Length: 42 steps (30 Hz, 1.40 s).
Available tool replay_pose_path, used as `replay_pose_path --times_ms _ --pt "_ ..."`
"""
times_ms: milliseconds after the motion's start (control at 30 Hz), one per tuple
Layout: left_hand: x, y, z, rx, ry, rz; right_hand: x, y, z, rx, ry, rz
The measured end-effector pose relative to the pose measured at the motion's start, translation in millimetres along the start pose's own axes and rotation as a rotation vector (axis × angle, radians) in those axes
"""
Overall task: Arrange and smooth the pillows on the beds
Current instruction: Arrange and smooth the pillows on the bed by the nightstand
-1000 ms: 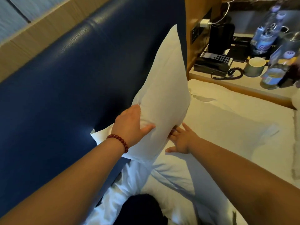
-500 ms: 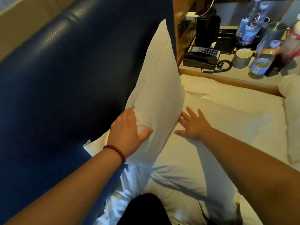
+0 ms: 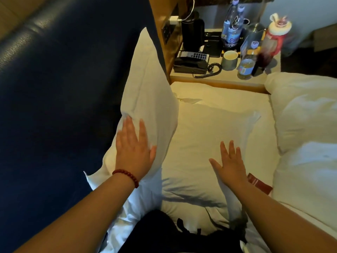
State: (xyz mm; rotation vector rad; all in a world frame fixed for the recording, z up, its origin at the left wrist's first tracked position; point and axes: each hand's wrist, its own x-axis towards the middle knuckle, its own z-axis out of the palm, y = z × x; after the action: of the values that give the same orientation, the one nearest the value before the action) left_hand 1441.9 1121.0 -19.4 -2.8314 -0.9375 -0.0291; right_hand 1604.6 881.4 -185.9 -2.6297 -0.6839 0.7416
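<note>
**Open Hands at Two Pillows**

My left hand (image 3: 134, 150) lay flat against the standing pillow (image 3: 149, 92), fingers straight and close together, thumb out to the side, gripping nothing. That white pillow stood on its edge and leaned against the dark blue headboard (image 3: 63, 88), its top corner pointing up toward the wooden panel by the nightstand (image 3: 218, 80). A bead bracelet (image 3: 127, 175), dark red, circled my left wrist.

My right hand (image 3: 230, 165) was spread wide, fingers apart and straight, over the flat pillow (image 3: 209, 125). This pillow lay on the bed just beside the standing one, and the two met below my left hand. I could not tell whether my right palm pressed the cloth or hung just above it. The flat pillow's far corner reached toward the nightstand, and its near end showed folds and shadow between my forearms.

To my right a white duvet (image 3: 306, 115) was bunched up against the flat pillow's side. A dark red card (image 3: 259, 183) lay between the duvet and that pillow, just beside my right wrist.

On the nightstand sat a black telephone (image 3: 191, 63) with a coiled cord and a green cup (image 3: 230, 60) near it. Two clear bottles (image 3: 231, 28) with blue labels stood behind the cup, and a red flask (image 3: 273, 41) stood at the far right. A white charger (image 3: 173, 20) was plugged into the panel above the telephone.
</note>
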Motion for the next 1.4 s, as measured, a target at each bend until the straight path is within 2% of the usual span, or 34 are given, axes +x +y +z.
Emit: replay_pose_path --times_ms 133,300,467,667,733,833,967,1033,1133,1233,1267,1300,1367,1400 --pt "-4.0 7.5 0.2 0.138 0.001 0.057 -12.0 13.9 4.2 0.303 -0.009 0.124" --pt "-9.5 17.9 6.6 0.186 -0.048 0.253 -25.0 18.0 4.5 0.662 -0.038 0.34" --pt "-13.2 39.7 16.4 0.219 -0.179 0.274 -34.1 29.6 8.4 0.907 -0.091 0.559" --pt "-15.2 90.9 54.2 0.059 -0.377 0.389 -31.2 55.7 30.5 1.239 -0.061 0.745" --pt "-13.9 115.4 76.3 -0.032 -0.432 0.431 -28.0 58.7 34.8 1.303 -0.042 0.721" --pt "-16.3 145.8 108.2 -0.099 -0.47 0.455 -22.6 57.8 38.6 1.308 -0.064 0.68" --pt "-21.0 153.2 138.5 -0.037 -0.412 0.445 -22.7 63.2 40.9 1.352 -0.044 0.726" --pt "-20.1 150.5 144.2 -0.044 -0.408 0.455 -25.1 73.2 41.0 1.271 0.094 0.732" --pt "-16.9 148.0 150.2 -0.077 -0.416 0.455 -31.3 88.1 41.1 0.997 0.375 0.653" --pt "-16.2 147.7 157.2 -0.094 -0.404 0.453 -38.7 88.6 40.2 1.023 0.587 0.728" --pt "-16.4 147.6 159.5 -0.096 -0.397 0.455 -37.6 88.8 44.5 1.059 0.563 0.76" --pt "-16.4 147.8 161.6 -0.095 -0.393 0.459 -36.7 86.8 47.5 1.063 0.471 0.774" --pt "-16.9 149.3 163.5 -0.099 -0.395 0.462 -37.1 84.5 58.2 1.016 0.16 0.788" --pt "-16.7 149.2 162.8 -0.107 -0.398 0.462 -39.9 84.4 63.9 0.966 0.063 0.785"
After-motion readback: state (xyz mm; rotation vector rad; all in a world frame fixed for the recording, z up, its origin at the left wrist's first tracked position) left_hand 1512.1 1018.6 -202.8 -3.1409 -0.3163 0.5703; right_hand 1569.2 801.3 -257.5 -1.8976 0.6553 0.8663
